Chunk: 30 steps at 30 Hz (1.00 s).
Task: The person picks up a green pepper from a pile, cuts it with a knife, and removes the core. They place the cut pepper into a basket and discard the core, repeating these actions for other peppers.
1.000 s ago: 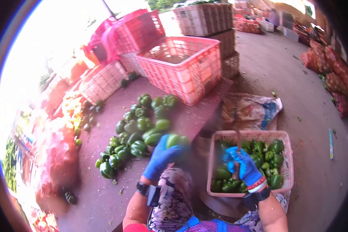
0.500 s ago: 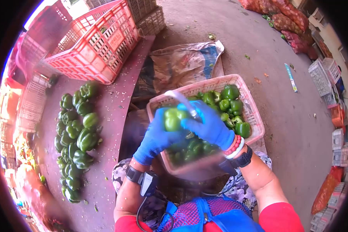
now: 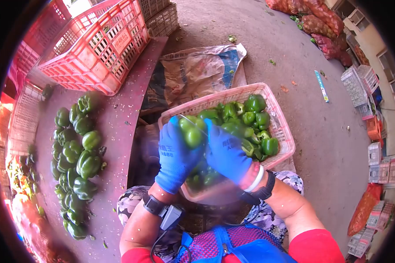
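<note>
A blue-gloved left hand, my left hand [image 3: 174, 153], grips a green bell pepper [image 3: 192, 136] above a pink plastic crate [image 3: 284, 127]. My right hand [image 3: 229, 154], gloved the same way, is closed on a knife. The thin knife blade [image 3: 190, 121] lies across the upper part of the pepper; its handle is hidden by the fingers. Beneath both hands, the crate holds several green peppers [image 3: 256, 117], some looking cut open. Motion blurs the right fingers and the crate's near side.
To the left, rows of green peppers [image 3: 88, 163] lie on a reddish board [image 3: 118, 144] dotted with seeds. A large pink crate [image 3: 105, 48] stands at its far end. A crumpled sack [image 3: 193, 72] lies beyond my crate. Filled red net sacks [image 3: 324, 26] and stacked crates [image 3: 360, 90] line the right.
The knife blade, raised and blurred over the pepper before, now lies against its top. Both hands still hold their things, and the whole view has shifted slightly.
</note>
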Motion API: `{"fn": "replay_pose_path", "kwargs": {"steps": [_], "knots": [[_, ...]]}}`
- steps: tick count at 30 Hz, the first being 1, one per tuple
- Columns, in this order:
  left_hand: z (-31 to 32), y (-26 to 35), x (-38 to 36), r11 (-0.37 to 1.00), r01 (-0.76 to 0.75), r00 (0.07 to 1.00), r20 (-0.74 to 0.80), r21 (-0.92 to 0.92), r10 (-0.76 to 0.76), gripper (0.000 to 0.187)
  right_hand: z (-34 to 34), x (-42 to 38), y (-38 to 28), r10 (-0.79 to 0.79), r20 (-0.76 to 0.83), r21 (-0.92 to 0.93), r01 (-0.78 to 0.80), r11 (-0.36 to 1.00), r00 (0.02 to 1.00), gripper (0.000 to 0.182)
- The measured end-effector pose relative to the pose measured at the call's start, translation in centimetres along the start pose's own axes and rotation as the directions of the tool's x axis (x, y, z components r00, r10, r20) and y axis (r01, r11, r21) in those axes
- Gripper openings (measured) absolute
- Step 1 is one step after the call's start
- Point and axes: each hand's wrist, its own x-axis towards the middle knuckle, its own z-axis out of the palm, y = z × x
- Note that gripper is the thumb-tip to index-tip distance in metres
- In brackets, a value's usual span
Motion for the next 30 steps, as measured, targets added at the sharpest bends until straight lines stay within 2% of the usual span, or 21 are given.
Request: {"fn": "replay_pose_path", "kwargs": {"steps": [1,3,4,6,8,11,12,13,15,16,18,19,20,23,24,26,27,29,30], "knots": [[0.0,0.1,0.0,0.999,0.006,1.000,-0.021,0.039,-0.005,0.067,0.1,0.3,0.0,0.009,0.029,0.041,-0.010,0.999,1.000,0.060],[-0.1,-0.1,0.0,0.998,0.038,0.999,-0.003,-0.050,-0.039,0.066,0.2,0.6,0.2,0.025,0.088,0.121,-0.035,0.992,0.996,0.063],[-0.2,-0.3,0.0,0.994,0.054,0.999,0.007,-0.094,-0.054,0.066,0.4,0.5,0.2,-0.005,0.056,0.181,-0.005,0.983,0.998,0.064],[-0.9,0.0,0.2,0.931,0.252,0.968,0.069,-0.264,-0.243,0.065,1.0,0.2,0.3,-0.060,-0.017,0.296,0.063,0.953,0.998,0.065],[-1.7,0.0,0.8,0.802,0.390,0.917,0.116,-0.452,-0.381,0.064,2.2,-1.0,1.1,-0.007,0.089,0.203,-0.012,0.979,0.996,0.065],[-3.8,-0.9,2.2,0.841,0.289,0.931,-0.070,-0.458,-0.358,0.065,2.6,-3.5,1.4,0.125,0.274,0.162,-0.174,0.971,0.954,0.065],[-4.3,-1.6,2.4,0.840,0.261,0.936,-0.087,-0.475,-0.340,0.066,2.3,-3.6,1.2,0.171,0.338,0.159,-0.235,0.959,0.926,0.066],[-4.6,-2.0,2.4,0.815,0.289,0.934,-0.040,-0.502,-0.355,0.067,1.9,-3.2,1.1,0.177,0.381,0.287,-0.298,0.911,0.908,0.067],[-4.7,-2.2,2.0,0.755,0.356,0.921,0.071,-0.550,-0.382,0.067,0.8,-2.1,1.2,0.177,0.473,0.506,-0.431,0.747,0.863,0.070],[-4.9,-0.4,1.8,0.650,0.428,0.896,0.202,-0.628,-0.395,0.071,0.7,-1.4,1.6,0.104,0.397,0.666,-0.365,0.651,0.912,0.078],[-3.0,-0.6,0.4,0.726,0.385,0.919,0.312,-0.570,-0.242,0.078,-0.3,-0.2,0.6,0.047,0.311,0.920,-0.313,0.236,0.949,0.079],[-2.3,-0.1,0.0,0.744,0.369,0.908,0.387,-0.557,-0.161,0.081,-0.7,0.3,0.5,0.039,0.253,0.968,-0.253,0.000,0.967,0.080],[-1.3,-0.7,-0.5,0.801,0.267,0.932,0.354,-0.535,-0.074,0.083,-0.5,0.5,1.4,0.006,0.206,0.976,-0.206,0.077,0.979,0.084],[-2.0,0.1,0.4,0.616,0.396,0.885,0.463,-0.681,-0.058,0.085,-1.0,0.6,1.7,-0.063,0.162,0.984,-0.156,0.091,0.985,0.082],[-2.0,-0.1,0.5,0.597,0.416,0.874,0.482,-0.686,-0.054,0.082,-1.6,0.8,1.7,-0.060,0.217,0.975,-0.213,0.069,0.974,0.078],[-2.5,0.2,1.0,0.446,0.533,0.824,0.561,-0.719,-0.080,0.081,-3.1,0.8,1.7,-0.053,0.334,0.942,-0.334,0.017,0.941,0.071],[-2.8,0.2,1.3,0.367,0.584,0.796,0.600,-0.724,-0.084,0.080,-3.3,0.6,1.9,-0.018,0.379,0.925,-0.378,0.033,0.925,0.067],[-2.2,-0.5,1.5,0.220,0.584,0.807,0.588,-0.781,-0.055,0.077,-3.7,0.5,2.1,0.049,0.460,0.884,-0.462,0.067,0.887,0.059],[-1.7,-0.8,1.7,0.169,0.580,0.813,0.578,-0.797,-0.067,0.077,-4.1,0.5,1.4,0.138,0.434,0.891,-0.447,0.084,0.890,0.043]]}}
